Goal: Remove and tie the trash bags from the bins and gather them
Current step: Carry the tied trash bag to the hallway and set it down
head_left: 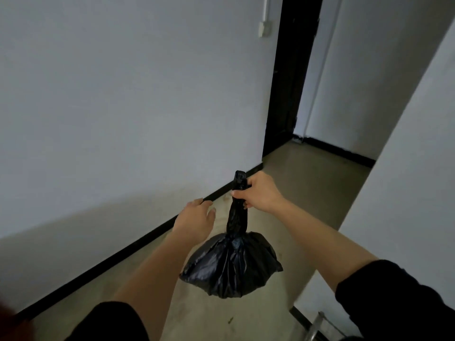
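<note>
Forearms forward, right grip (257, 193) a fist round neck of trash bag (231, 264), left grip (195, 217) free (fingers relaxed)

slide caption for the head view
Right hand grips the twisted neck of a hanging black plastic trash bag; left hand open.

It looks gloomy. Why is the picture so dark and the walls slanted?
Head view: dim bluish light, no glare; a shadow crosses the lower white wall; the wide lens slants the black door frame; the crinkled black plastic trash bag in the right hand shows faint sheen.
</note>
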Action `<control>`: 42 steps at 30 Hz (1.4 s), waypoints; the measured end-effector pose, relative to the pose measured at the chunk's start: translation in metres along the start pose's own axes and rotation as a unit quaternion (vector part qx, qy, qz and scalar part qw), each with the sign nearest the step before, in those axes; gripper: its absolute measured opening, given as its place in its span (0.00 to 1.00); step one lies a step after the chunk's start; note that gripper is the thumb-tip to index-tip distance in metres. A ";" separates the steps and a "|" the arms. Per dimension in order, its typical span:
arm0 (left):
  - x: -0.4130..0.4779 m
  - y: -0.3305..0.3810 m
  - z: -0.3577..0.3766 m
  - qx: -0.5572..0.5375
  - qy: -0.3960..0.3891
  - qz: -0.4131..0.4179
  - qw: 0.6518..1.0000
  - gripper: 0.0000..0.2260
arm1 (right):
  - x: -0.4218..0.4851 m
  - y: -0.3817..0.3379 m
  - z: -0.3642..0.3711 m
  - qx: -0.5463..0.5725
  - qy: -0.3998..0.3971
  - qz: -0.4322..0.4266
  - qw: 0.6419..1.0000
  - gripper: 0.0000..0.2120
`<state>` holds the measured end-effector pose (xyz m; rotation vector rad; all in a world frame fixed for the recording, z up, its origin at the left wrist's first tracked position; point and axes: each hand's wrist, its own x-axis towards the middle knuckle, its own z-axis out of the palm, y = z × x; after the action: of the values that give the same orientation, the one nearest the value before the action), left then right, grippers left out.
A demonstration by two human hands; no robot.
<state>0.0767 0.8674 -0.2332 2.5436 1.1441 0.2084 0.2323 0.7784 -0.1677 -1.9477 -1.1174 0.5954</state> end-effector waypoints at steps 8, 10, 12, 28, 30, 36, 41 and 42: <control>0.207 -0.003 -0.015 0.022 -0.014 0.023 0.999 0.19 | 0.197 0.017 -0.025 -0.015 0.024 0.025 0.999 0.13; 0.260 -0.004 -0.015 0.046 -0.024 0.039 0.998 0.20 | 0.245 0.025 -0.032 -0.020 0.035 0.035 0.999 0.14; 0.313 -0.003 -0.015 0.061 -0.033 0.056 0.996 0.21 | 0.293 0.033 -0.040 -0.024 0.040 0.047 0.998 0.14; 0.713 0.009 0.006 0.102 -0.066 0.191 0.974 0.21 | 0.647 0.117 -0.119 -0.023 0.092 0.146 0.985 0.16; 0.751 0.014 0.008 0.109 -0.062 0.195 0.973 0.21 | 0.683 0.127 -0.132 -0.013 0.105 0.148 0.983 0.17; 0.877 0.040 0.031 0.095 -0.039 0.193 0.976 0.22 | 0.806 0.174 -0.174 -0.006 0.084 0.151 0.985 0.19; 0.983 0.072 0.069 0.092 -0.036 0.159 0.982 0.24 | 0.909 0.231 -0.206 -0.007 0.040 0.155 0.987 0.18; 0.999 0.078 0.076 0.113 -0.044 0.159 0.980 0.24 | 0.924 0.243 -0.210 -0.009 0.028 0.163 0.986 0.17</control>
<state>0.8155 1.5472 -0.2815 2.8964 0.7603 0.0432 0.9635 1.4218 -0.2566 -2.1664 -0.7760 0.6997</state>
